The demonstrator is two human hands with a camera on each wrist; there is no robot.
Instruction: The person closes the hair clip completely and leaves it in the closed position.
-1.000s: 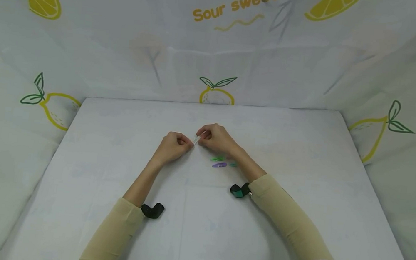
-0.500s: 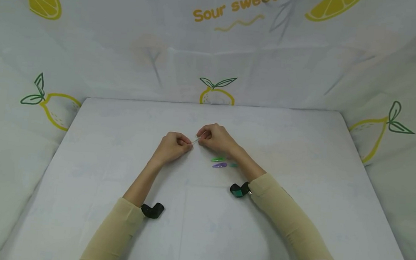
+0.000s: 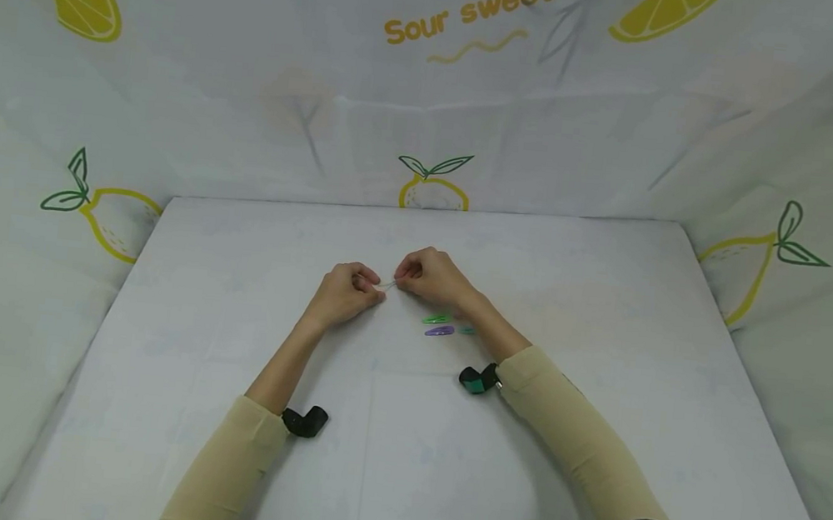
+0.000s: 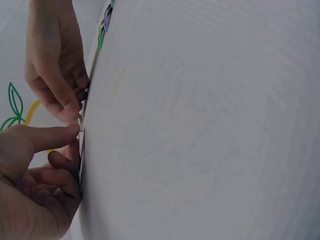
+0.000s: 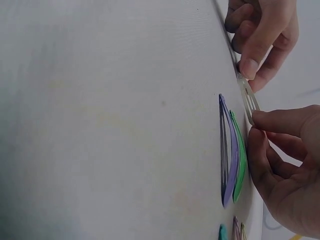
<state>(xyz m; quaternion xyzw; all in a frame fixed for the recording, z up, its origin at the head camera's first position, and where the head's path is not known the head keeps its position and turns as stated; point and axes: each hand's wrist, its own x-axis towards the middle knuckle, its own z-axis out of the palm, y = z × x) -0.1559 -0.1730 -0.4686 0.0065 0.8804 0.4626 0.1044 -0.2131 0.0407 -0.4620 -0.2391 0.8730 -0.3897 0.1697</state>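
Observation:
A pale, whitish snap hair clip (image 5: 247, 100) is stretched between my two hands just over the white table. My right hand (image 3: 433, 277) pinches one end with thumb and forefinger. At the other end, my left hand (image 3: 348, 294) holds the clip between thumb and finger; in the head view, these fingertips stand slightly apart. Below my right hand lie a green hair clip (image 3: 437, 319) and a purple hair clip (image 3: 440, 330), side by side. A teal hair clip (image 3: 467, 329) is partly hidden by my right wrist.
The white table (image 3: 211, 357) spreads around both hands. A white curtain (image 3: 250, 110) printed with lemons hangs behind its far edge and at both sides. In the right wrist view, ends of further small clips (image 5: 236, 227) show at the bottom.
The pale clip has turned from slanting upward to lying flatter between the hands. My left thumb and forefinger have spread a little; my right fingertips have closed further over their end.

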